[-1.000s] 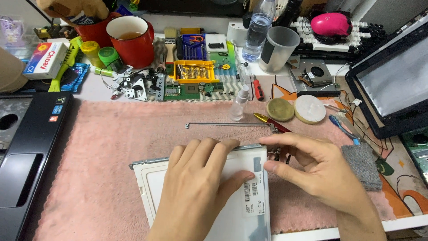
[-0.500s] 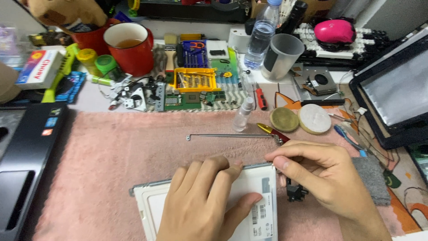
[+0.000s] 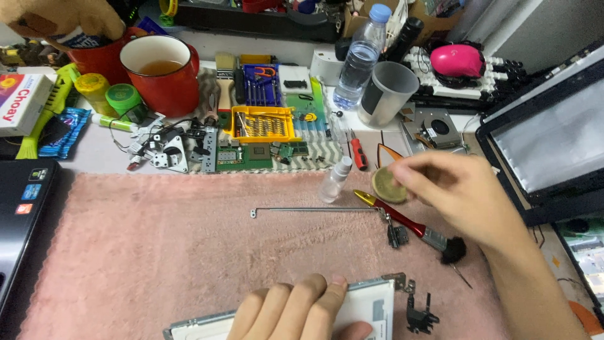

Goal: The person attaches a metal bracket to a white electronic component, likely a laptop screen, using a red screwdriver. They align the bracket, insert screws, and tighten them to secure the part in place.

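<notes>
My left hand [image 3: 296, 311] lies flat, fingers together, on a silver-white flat panel [image 3: 374, 302] at the near edge of the pink towel [image 3: 157, 252]. My right hand [image 3: 462, 198] hovers over the towel's far right, its blurred fingertips at the edge of a round olive-green lid [image 3: 387, 184]. Whether the fingers hold anything is unclear. A thin metal hinge rod [image 3: 314, 210] lies between the hands. Beside it lies a red-handled brush [image 3: 409, 221] with black bristles. A small black hinge part [image 3: 420, 315] sits by the panel's right corner.
A small clear bottle [image 3: 335, 179] stands by the lid. Behind it are a yellow bit case [image 3: 262, 123], a circuit board [image 3: 245, 154], a red mug [image 3: 165, 72], a water bottle [image 3: 362, 60] and a grey cup [image 3: 389, 94]. A black laptop [image 3: 19, 226] lies left, a screen frame [image 3: 553, 138] right.
My right hand has lifted off the panel's right corner and moved away to the round lid. The view has tilted, so the panel and my left hand sit lower in frame.
</notes>
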